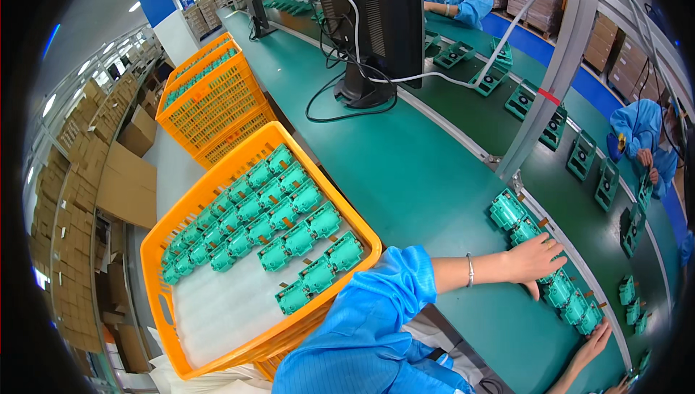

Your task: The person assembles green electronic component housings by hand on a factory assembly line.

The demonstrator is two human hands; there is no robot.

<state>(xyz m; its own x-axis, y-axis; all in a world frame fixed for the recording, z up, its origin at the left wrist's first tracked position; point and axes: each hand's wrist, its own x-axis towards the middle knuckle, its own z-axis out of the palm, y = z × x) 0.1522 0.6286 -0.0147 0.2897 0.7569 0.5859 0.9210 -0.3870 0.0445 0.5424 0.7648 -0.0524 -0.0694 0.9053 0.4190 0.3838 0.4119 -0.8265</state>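
Note:
On the green tabletop to the right, a row of green plastic housings (557,290) with small brown tabs stands end to end. My left hand (534,258) reaches across the middle of the row, fingers over the far side and thumb on the near side, closed round a housing. My right hand (592,349) comes in from the lower right, and its outstretched fingertips touch the housing at the row's near end. Its palm is partly out of sight. To my left an orange crate (156,278) holds more such housings in slanting rows on a white foam sheet.
More orange crates (217,108) stand stacked beyond. A black monitor (384,24) with loose cables sits on the table (405,155). A metal post (554,75) rises by the conveyor (572,198), which carries green parts. Co-workers (644,148) sit across it.

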